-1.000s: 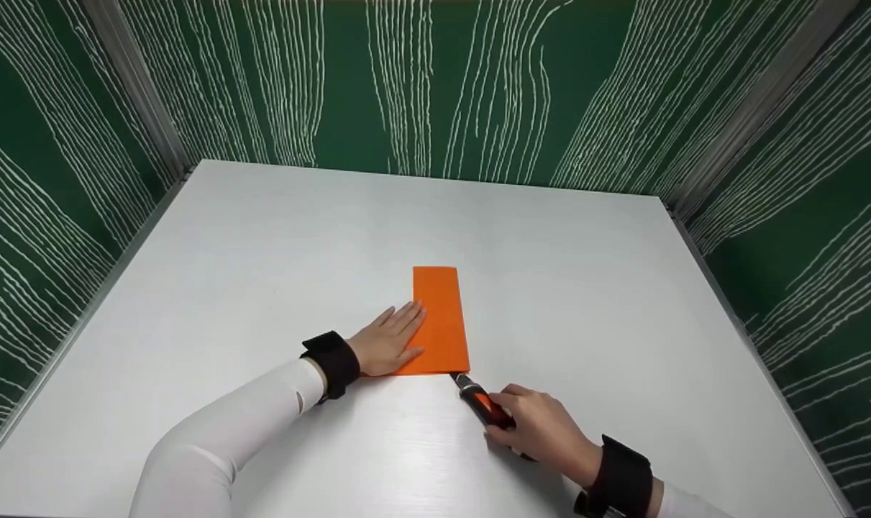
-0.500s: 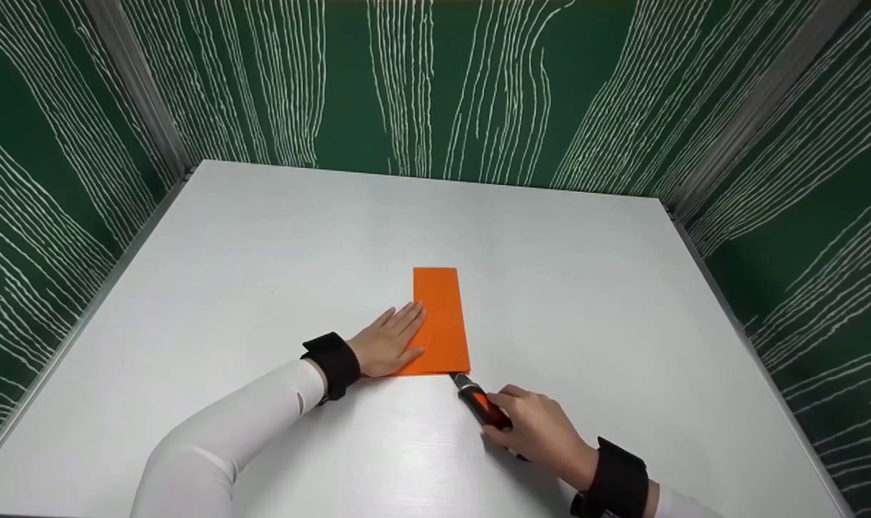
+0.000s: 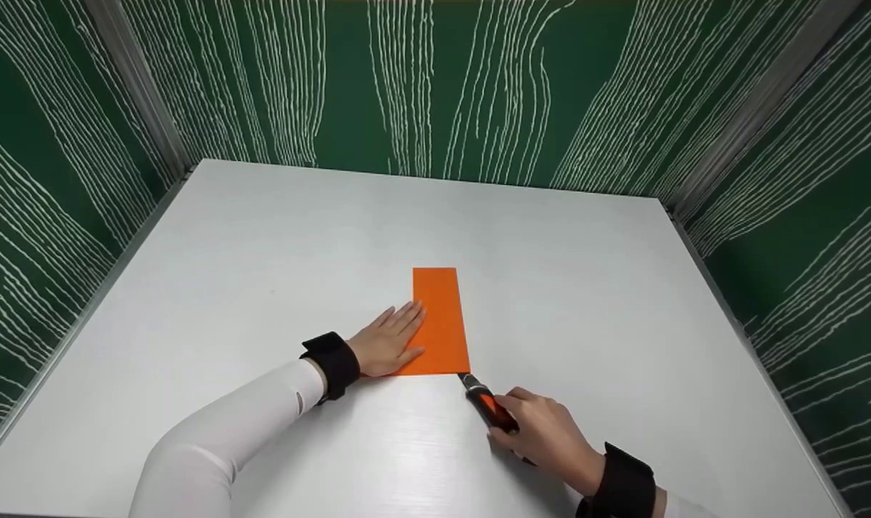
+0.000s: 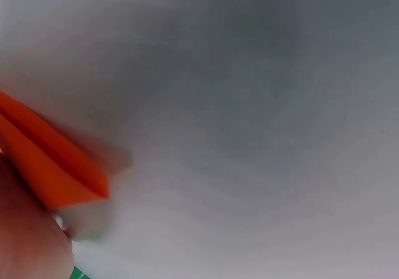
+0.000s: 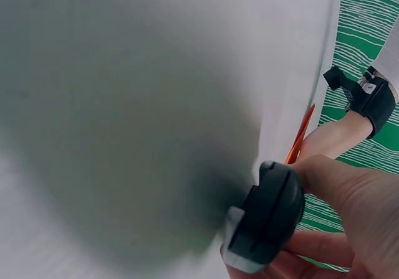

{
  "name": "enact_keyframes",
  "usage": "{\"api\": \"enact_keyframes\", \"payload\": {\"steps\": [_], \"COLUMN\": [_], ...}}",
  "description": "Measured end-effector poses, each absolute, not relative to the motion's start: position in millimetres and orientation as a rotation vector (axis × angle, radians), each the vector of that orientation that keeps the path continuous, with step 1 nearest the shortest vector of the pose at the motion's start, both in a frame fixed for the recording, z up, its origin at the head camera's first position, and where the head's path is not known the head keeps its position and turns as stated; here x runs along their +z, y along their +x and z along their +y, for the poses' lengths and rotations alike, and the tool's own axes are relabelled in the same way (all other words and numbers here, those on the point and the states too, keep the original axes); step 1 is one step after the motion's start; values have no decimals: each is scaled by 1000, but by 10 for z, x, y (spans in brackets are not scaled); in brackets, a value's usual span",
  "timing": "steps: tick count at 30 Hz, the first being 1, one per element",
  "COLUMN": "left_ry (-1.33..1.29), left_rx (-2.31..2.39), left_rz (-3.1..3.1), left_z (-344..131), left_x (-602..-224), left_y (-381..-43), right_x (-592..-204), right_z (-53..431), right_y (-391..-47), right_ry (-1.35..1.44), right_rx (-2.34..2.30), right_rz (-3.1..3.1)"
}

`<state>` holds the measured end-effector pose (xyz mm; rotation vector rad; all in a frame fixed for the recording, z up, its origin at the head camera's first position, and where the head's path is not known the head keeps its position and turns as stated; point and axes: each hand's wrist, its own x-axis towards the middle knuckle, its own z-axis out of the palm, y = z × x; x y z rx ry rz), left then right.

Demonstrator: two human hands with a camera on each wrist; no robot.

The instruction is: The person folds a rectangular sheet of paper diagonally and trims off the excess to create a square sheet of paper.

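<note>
Paper (image 3: 442, 324), folded and orange, lies on the bench (image 3: 298, 237) under the straight fingers of the left hand (image 3: 385, 344). The right hand (image 3: 546, 432) curls its fingers round a utility knife (image 3: 488, 406), tip at the paper's near right corner.

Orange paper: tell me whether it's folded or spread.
Folded: in the left wrist view, the orange paper shows two layers with a dark line between them.

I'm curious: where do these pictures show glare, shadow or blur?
Head view: fairly clear, with a pale sheen on the white table and a shadow below the right hand; left wrist view: hazy, with the left hand and folded orange paper looking soft; right wrist view: a broad, soft-edged shadow beside the utility knife.
</note>
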<state>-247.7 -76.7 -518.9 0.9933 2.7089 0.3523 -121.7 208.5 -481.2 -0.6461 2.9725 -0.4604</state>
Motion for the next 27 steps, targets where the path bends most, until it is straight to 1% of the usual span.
{"api": "enact_keyframes", "payload": {"steps": [16,27], "left_ry": [1000,995], "left_rx": [331,202], "left_rz": [2753,2695], "left_z": [-735,-474], "left_x": [-5198,-5067], "left_y": [-2466,-2418], "right_x": [-4876,-4903], "right_z": [2095,2066], "right_y": [-1196,-1207], "right_ry": [-634,-622], "right_rx": [-486,-496], "right_rz": [2998,3011]}}
